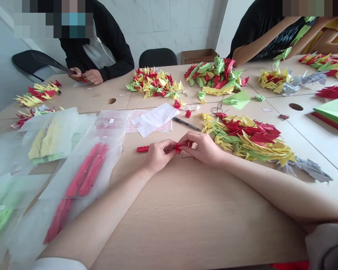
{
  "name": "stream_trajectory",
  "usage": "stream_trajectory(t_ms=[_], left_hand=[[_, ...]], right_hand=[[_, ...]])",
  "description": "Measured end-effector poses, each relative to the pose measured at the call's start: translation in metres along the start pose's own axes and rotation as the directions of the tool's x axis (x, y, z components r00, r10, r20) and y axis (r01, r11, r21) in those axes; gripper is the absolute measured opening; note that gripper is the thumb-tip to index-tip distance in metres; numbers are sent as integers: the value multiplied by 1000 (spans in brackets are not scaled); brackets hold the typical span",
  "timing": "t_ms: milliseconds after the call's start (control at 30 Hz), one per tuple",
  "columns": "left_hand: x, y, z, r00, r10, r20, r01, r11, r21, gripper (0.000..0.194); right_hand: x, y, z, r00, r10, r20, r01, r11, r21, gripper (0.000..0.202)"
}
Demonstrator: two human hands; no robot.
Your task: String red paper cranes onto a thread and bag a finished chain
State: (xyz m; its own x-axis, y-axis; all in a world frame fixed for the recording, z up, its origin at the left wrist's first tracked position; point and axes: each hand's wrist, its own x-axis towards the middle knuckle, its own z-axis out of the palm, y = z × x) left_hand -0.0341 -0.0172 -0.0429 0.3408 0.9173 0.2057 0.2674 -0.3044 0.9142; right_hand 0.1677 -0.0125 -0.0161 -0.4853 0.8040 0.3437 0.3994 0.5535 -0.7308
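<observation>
Between my two hands, over the middle of the table, is a small folded red paper piece [178, 147]. My left hand [162, 153] pinches it from the left, and my right hand [200, 147] grips it from the right; fingers hide part of its shape. A thin dark thread [188, 157] loops below the right fingers. Just left of my left hand lies a narrow stack of folded red paper [142, 149]. To the right of my right hand is a pile of folded yellow, red and green paper pieces [242, 137].
Clear plastic bags [97, 165] with folded red, yellow and green paper cover the left side. A pen [186, 123] and white paper [157, 117] lie ahead. Farther off are more colourful piles [154, 81], green sheets [334, 114] and table holes. Two people sit across; a yellow sleeve shows far right.
</observation>
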Motion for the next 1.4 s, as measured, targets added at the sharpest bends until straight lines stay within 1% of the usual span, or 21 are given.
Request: stream_trajectory(t_ms=[67,133,233,333,500,567,667,767,900,1067,1200,1300,1400], left_hand=[[0,1,0,1000,-6,-10,6,1000,23,13],[1,2,0,1000,-12,-21,13,998,60,15],[1,1,-1,999,-46,-22,48,994,99,21],[2,-2,-2,996,-84,-14,85,994,66,27],[2,-2,-2,992,-122,-16,121,992,-43,26],[2,-1,-2,994,-110,-23,109,994,-26,19],[1,1,-2,998,-39,-43,42,996,84,10],[0,4,-1,998,42,-46,-32,979,202,10],[-1,5,0,994,98,-39,-84,959,272,12],[-1,4,0,993,116,-33,-102,953,285,9],[-1,4,0,995,94,-40,-83,970,229,12],[-1,4,0,996,70,-58,-58,980,192,19],[-1,3,0,997,54,-53,-42,979,200,20]], right_hand=[[1,1,0,1000,13,-10,-13,1000,-20,3],[1,2,-1,1000,17,-15,-18,999,-44,4],[2,2,-2,1000,-17,1,17,998,-68,5],[1,2,-2,997,-75,13,76,995,-70,10],[0,3,0,993,-94,-72,87,992,-87,5],[0,3,1,993,-92,-78,86,993,-80,5],[-1,5,3,996,-86,-11,85,994,-74,11],[-2,8,5,996,-70,47,74,992,-99,9],[-3,8,6,998,-39,53,46,990,-132,8],[-2,4,2,993,-85,83,96,985,-143,15],[0,2,0,993,-113,40,117,989,-96,18],[0,3,0,994,-107,4,107,992,-62,20],[-1,5,2,997,-77,-21,76,995,-64,13]])
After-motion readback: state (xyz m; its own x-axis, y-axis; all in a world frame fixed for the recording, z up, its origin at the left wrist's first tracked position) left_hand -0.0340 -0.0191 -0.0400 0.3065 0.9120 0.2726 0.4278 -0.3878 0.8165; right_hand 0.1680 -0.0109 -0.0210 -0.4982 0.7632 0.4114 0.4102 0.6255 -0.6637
